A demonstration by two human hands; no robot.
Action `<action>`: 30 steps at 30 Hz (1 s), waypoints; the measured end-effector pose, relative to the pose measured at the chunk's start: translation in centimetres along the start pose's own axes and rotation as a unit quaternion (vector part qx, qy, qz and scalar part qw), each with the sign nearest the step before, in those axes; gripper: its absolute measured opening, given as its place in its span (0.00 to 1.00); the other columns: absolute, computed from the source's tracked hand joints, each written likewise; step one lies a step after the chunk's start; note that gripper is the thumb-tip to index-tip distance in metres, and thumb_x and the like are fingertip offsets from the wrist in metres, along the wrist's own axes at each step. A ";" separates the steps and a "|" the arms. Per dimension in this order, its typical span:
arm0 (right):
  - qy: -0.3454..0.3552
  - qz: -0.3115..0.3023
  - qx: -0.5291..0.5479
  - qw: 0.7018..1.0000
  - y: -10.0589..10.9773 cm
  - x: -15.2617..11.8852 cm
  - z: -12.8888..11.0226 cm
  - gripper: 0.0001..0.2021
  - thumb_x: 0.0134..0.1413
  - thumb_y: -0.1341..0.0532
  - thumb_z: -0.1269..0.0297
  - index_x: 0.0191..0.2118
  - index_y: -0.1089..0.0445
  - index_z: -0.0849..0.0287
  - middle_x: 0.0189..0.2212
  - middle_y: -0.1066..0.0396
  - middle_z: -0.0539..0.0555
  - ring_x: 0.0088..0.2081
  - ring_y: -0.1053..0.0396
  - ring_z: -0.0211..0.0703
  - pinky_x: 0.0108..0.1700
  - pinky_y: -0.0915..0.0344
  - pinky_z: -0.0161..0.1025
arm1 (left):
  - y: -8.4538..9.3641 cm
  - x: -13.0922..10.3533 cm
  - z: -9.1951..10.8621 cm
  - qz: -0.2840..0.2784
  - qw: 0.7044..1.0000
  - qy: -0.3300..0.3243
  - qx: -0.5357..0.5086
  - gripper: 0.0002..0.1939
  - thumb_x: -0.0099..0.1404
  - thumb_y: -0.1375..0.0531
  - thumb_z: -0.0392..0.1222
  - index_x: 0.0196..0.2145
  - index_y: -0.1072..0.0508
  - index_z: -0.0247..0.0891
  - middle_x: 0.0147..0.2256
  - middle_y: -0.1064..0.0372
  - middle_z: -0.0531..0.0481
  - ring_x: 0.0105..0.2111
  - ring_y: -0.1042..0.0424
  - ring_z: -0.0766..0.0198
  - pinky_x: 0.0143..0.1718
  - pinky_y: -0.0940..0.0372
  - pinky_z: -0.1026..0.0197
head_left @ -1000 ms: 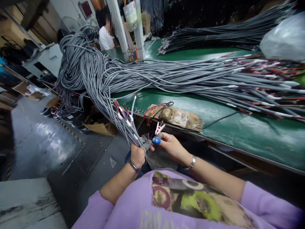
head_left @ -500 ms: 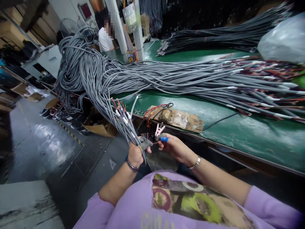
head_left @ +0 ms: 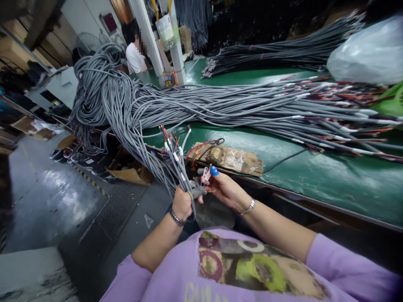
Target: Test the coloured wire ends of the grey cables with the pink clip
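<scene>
Gray cable heap (head_left: 108,88) far left. Your left hand (head_left: 181,202) clenches gray cables (head_left: 180,168), long axis running far, slightly left. Colored wires (head_left: 197,181) fan out beside it, just left of your right hand (head_left: 226,188), which grips a pink clip (head_left: 206,175); can't tell about a wire. Wood block (head_left: 237,160) lies beyond on green bench (head_left: 292,174), not blocking.

No legible text: cut-off letters (head_left: 206,292) on the purple shirt (head_left: 170,268), blurred lettering (head_left: 169,78) on a small packet (head_left: 170,82).

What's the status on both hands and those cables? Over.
Left hand grips gray cables. Right hand holds pink clip-like tool beside splayed colored wires. Wooden block on green bench just beyond, not between the hands.
</scene>
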State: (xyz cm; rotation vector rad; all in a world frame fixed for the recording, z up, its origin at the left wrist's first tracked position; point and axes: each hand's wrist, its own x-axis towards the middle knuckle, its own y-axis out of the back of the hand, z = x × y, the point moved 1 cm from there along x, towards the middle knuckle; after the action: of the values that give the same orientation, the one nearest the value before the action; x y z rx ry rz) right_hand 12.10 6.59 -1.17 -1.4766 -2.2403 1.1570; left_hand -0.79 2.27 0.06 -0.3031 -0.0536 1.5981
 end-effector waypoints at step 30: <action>-0.057 -0.014 0.036 0.998 0.7 -0.5 -0.5 0.14 0.55 0.39 0.52 0.34 0.28 0.59 0.28 0.28 0.51 0.26 0.33 0.34 0.30 0.31 0.32 | 0.3 -1.6 -0.6 0.051 0.995 -0.085 0.024 0.12 0.54 0.34 0.45 0.19 0.29 0.36 0.14 0.35 0.54 0.16 0.37 0.69 0.23 0.41 0.64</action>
State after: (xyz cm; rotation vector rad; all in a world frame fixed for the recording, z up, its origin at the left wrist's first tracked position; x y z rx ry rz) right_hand 13.08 6.55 -1.19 -1.3797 -2.2586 1.3317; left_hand -0.91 0.64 -0.29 -0.1334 -0.1316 1.7211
